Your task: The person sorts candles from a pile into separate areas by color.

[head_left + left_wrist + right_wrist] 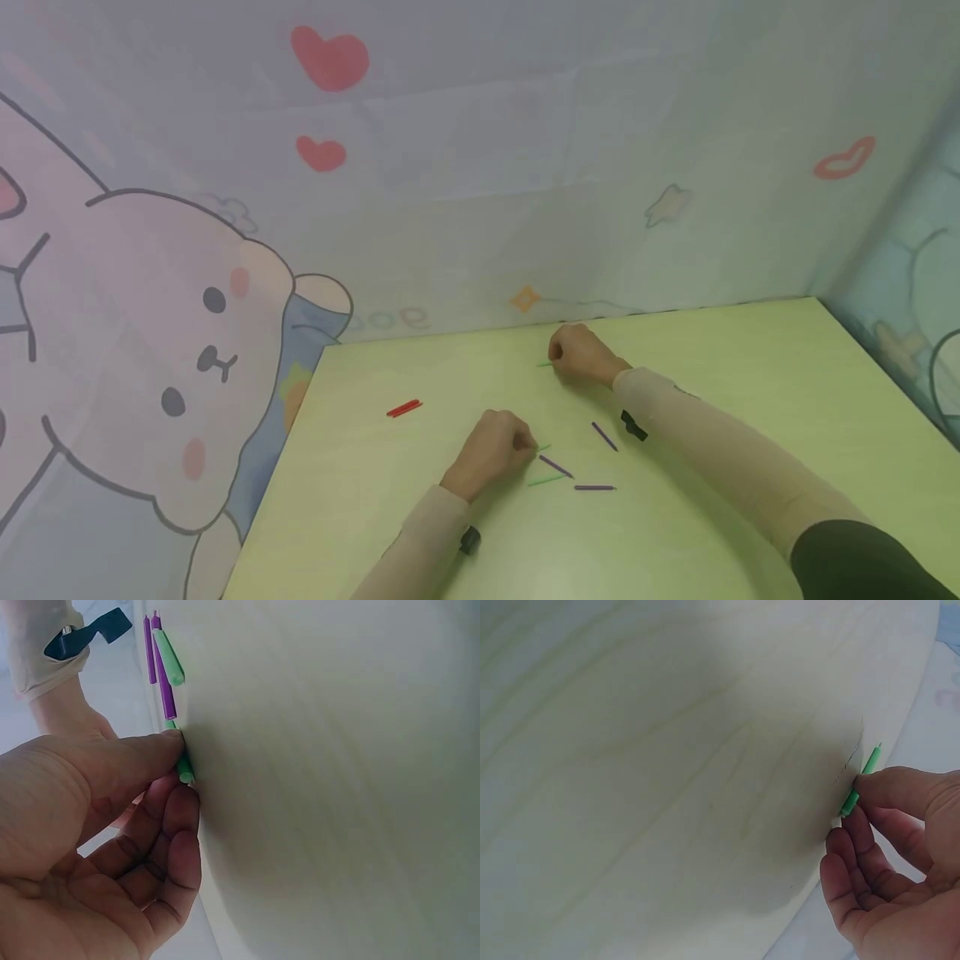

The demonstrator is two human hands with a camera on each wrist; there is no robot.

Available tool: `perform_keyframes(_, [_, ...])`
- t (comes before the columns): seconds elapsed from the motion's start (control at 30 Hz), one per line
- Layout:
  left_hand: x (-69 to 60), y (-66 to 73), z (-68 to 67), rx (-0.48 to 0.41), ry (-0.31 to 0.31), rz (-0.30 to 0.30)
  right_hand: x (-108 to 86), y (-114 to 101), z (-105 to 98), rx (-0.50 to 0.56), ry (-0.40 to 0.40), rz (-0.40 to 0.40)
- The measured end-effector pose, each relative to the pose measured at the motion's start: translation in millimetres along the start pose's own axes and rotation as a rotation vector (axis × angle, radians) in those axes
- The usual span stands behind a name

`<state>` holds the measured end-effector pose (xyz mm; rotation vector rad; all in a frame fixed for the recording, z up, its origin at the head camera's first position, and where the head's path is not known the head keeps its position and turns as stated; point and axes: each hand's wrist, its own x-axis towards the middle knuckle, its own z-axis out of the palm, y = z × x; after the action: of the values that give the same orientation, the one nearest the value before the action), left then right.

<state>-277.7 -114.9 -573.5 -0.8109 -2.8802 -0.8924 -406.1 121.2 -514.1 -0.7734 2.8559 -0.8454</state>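
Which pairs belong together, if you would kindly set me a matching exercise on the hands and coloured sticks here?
1. Left hand
2. Right hand
3. Red sticks
4. Purple sticks

A. Three, loose on the table
B. Pinches a green stick near the table's far edge
C. Left of both hands in the head view
D. Pinches a green stick close to a purple one

Pairs: 1-D; 2-B; 3-C; 4-A.

Pale yellow-green table (787,375), faint wood grain (660,716), far edge (450,333) by pale printed backdrop (465,225), cartoon animal (202,292) at left, two red hearts (333,62), outlined star (667,206), patterned side wall (892,250) at right, diffuse light
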Motion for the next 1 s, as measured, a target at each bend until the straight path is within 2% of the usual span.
perform_keyframes(0.33, [2.3,5.7,-5.5,0.02,-0.004,0.022,-0.3,0.2,-4.3,-0.006,-0.006,0.007])
perform_keyframes(0.57, [6.0,-6.8,3.5,-0.019,-0.042,-0.051,-6.0,-9.2,-10.1,-0.001,0.029,-0.011])
perform_keyframes(0.67, [5.7,-5.3,2.3,-0.011,-0.035,-0.017,-13.0,-16.2,-16.3,0.01,0.045,-0.028])
perform_keyframes(0.73, [4.2,4.3,-5.6,-0.001,-0.036,0.001,-18.8,-21.8,-20.0,0.018,0.051,-0.036])
perform_keyframes(0.8, [2.5,3.8,-5.2,0.016,-0.019,0.03,-25.8,-28.3,-23.9,0.022,0.055,-0.052])
perform_keyframes(1.0, [-6.7,39.6,-32.0,-0.024,-0.048,-0.033,-52.1,-52.3,-34.4,0.076,0.073,-0.122])
